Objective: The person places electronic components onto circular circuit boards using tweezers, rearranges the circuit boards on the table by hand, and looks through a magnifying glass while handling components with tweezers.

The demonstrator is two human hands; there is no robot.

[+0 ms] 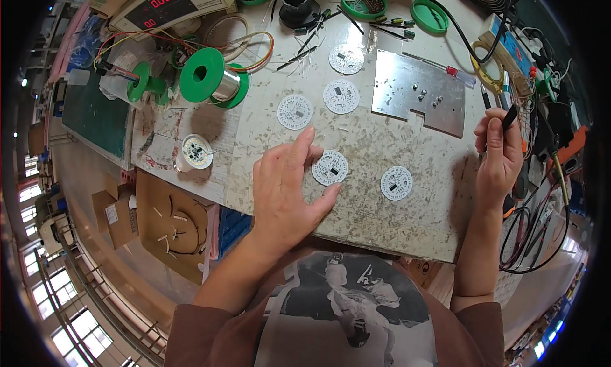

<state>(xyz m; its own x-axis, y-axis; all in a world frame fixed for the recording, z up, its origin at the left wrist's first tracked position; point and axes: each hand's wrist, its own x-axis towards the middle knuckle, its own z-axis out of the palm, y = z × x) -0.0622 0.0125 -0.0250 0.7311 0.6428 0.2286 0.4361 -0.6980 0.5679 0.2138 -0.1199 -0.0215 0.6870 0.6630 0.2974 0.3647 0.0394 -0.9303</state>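
Observation:
My left hand (289, 179) is over the worktable with its fingers apart, its fingertips beside a round white circuit board (330, 168) that carries a dark chip. My right hand (499, 154) is closed around a dark, slim tool (510, 117) at the table's right side; the tool's other end cannot be made out. Another round board (396, 183) lies between my hands. Beyond my left hand are more round boards (294, 112), (342, 96) and a board (347, 59) near the metal plate.
The metal plate (407, 87) holds several small shiny beads. A red-handled screwdriver (461, 76) lies at its edge. Solder spool (226, 84), power meter (167, 9) and a small round assembly (196, 151) are on the left. Green lids (429, 15) stand at the back; cables (534, 239) hang right.

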